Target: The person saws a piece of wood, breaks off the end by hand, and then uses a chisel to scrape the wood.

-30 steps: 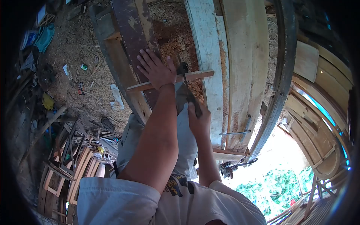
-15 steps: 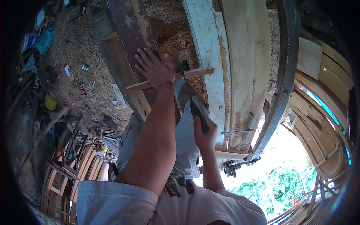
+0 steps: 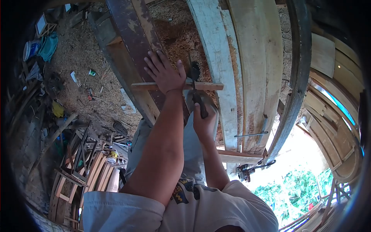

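Note:
A narrow wooden strip (image 3: 210, 86) lies crosswise between the dark painted board (image 3: 129, 29) and the whitish board (image 3: 212, 42). My left hand (image 3: 167, 75) presses flat on the strip over the dark board, its fingers spread. In my right hand (image 3: 204, 123) is the dark handle of a handsaw (image 3: 199, 109), with the fingers wrapped around it. The saw's narrow blade crosses the strip just right of my left thumb and points away from me. How deep it has cut cannot be made out. My leg is beneath the gap.
Wide pale planks (image 3: 251, 58) lie to the right, with a thin metal rod (image 3: 251, 134) across them. A thick dark beam (image 3: 297, 77) runs beyond. Sawdust and scraps cover the floor (image 3: 83, 54). Stacked wood pieces (image 3: 94, 170) stand at lower left, a dark power tool (image 3: 244, 172) at lower right.
My right hand has pushed the saw forward, away from my body, and the blade reaches farther past the strip. My left hand stays pressed on the strip. The whole view has tilted slightly.

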The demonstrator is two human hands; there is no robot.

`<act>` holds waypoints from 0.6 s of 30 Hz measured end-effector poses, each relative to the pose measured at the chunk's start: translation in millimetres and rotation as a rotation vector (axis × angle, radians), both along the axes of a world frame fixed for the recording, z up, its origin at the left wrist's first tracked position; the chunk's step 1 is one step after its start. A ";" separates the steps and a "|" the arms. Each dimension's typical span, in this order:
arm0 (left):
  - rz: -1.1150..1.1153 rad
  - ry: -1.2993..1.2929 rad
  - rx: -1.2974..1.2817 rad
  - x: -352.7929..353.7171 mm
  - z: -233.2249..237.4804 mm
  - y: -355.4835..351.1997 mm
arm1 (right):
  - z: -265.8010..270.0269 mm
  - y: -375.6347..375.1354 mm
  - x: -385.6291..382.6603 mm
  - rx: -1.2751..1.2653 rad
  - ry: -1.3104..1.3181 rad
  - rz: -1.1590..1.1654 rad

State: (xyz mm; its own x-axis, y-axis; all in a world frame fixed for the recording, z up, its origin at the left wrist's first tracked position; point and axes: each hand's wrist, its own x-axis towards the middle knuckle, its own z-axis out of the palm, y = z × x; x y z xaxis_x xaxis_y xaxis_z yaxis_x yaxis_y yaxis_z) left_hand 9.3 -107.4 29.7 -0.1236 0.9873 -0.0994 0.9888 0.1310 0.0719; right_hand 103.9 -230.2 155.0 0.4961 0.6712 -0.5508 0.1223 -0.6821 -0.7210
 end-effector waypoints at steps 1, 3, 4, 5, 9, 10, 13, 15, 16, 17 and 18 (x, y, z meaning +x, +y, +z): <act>-0.001 -0.007 -0.003 0.4 0.0 0.1 | 0.6 -0.5 -0.6 -0.002 -0.001 -0.003; -0.004 -0.014 -0.002 0.4 -0.8 1.2 | 2.1 0.8 -2.0 -0.054 -0.017 -0.022; -0.009 -0.012 0.001 -0.1 -1.2 0.7 | -0.2 -0.1 -2.1 -0.052 -0.015 -0.020; -0.011 -0.011 0.004 -0.6 -1.7 0.3 | -5.1 -1.0 -0.7 -0.053 0.013 -0.048; -0.008 0.001 0.006 -1.4 -4.0 -1.4 | -18.3 -6.9 -3.0 0.028 0.066 -0.126; -0.009 -0.003 0.014 -1.2 -4.2 -1.5 | -18.5 -10.6 -3.9 0.029 0.062 -0.125; -0.020 -0.012 0.034 -0.8 -5.2 -2.0 | -21.6 -24.5 -12.6 0.069 -0.024 -0.050; -0.033 -0.013 0.049 -2.4 -4.9 -2.5 | -30.0 -39.7 -22.4 0.082 0.035 -0.081; -0.027 -0.028 0.051 -2.2 -5.1 -2.6 | -44.3 -52.1 -28.9 0.092 0.031 -0.087; -0.021 -0.043 0.054 -2.0 -5.1 -3.0 | -60.9 -64.2 -36.4 0.179 0.028 -0.132; -0.025 -0.045 0.063 -2.0 -5.5 -2.8 | -67.0 -67.2 -41.6 0.265 0.026 -0.177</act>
